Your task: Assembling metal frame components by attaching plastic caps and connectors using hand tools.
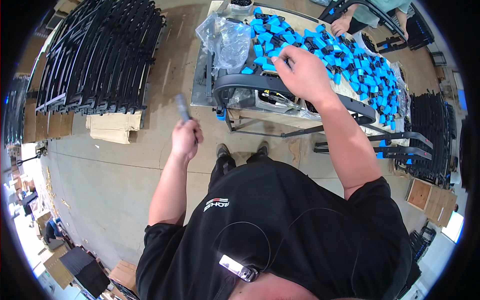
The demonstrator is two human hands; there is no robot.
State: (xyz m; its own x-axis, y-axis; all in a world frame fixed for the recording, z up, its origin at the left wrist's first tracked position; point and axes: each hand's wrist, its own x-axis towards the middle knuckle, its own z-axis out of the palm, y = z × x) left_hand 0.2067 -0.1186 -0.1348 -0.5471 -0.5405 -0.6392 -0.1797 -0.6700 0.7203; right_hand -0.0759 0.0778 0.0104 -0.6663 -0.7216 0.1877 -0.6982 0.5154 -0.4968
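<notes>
My left hand (186, 137) is closed around a grey, stick-shaped tool (182, 106). The tool points away from me over the floor and is blurred, so its exact kind does not show. Over the near part of the worktable, my right hand (304, 75) has its fingers curled together; what they hold, if anything, is hidden. Just beneath that hand and wrist runs a black tubular frame (240, 80) with rounded corners, resting across the table's near edge. Beyond it lies a large heap of blue and black plastic parts (320, 45).
A clear plastic bag (232, 45) lies on the table's left side. Black frames (100, 60) stand stacked at the left, with others (430, 130) at the right. Across the table, another person's hand (341, 26) is near the heap. Cardboard (112, 126) lies below the left stack.
</notes>
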